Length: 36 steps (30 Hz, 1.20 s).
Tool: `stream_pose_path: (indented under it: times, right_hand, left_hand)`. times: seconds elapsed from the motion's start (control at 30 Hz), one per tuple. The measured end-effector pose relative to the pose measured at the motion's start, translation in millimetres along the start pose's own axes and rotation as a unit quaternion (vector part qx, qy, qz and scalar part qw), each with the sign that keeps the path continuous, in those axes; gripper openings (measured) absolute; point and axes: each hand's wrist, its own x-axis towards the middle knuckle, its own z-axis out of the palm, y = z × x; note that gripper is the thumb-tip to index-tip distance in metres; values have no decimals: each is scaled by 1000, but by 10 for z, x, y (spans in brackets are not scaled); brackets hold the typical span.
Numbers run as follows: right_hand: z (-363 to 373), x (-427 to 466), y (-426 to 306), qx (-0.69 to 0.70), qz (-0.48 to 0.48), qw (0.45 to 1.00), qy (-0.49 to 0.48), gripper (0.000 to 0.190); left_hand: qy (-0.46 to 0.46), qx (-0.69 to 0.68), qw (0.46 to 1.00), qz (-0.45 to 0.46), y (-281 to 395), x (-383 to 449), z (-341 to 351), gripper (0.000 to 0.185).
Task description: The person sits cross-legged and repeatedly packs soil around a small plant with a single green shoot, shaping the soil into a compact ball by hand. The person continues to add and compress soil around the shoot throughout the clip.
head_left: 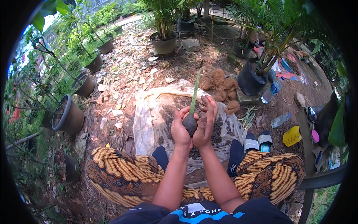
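Between my two hands is a dark ball of wet soil, from which one long, pointed green leaf, like a snake plant's, stands nearly upright. My left hand cups the ball from the left, its fingers curling behind it. Against the right side of the ball rests the palm of my right hand, with its fingers raised and the fingertips soiled. Below them a translucent plastic sheet lies on the ground, holding loose dark soil. The wrists are close together over the sheet.
Brown fibre balls sit beyond the sheet. Cut green leaves, slippers, a water bottle and a yellow container lie to the right. A black planter bag stands farther back. Potted plants line the left, including a large pot.
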Motion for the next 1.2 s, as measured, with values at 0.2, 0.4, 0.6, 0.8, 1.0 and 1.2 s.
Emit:
stream_pose_path:
  times: [0.2,0.4,0.6,0.8,1.0,1.2]
  right_hand:
    - [11,32,-37,7,-55,986,-156,75]
    - [-10,9,-77,134,143,970,-142,61]
    - [6,-41,-20,218,147,963,-58,47]
    - [46,-50,57,-24,28,992,-120,59]
    - [43,-19,143,-222,47,973,-41,62]
    - [-9,7,85,279,146,932,-180,75]
  left_hand:
    - [-22,9,995,96,114,-2,164,77]
    - [-47,122,980,150,212,-15,161,87]
    - [26,138,976,168,102,-54,252,85]
    - [1,-130,986,-104,220,30,135,68]
    - [-43,-91,994,-51,115,67,-18,56]
    - [-72,-91,993,-19,117,81,-47,61]
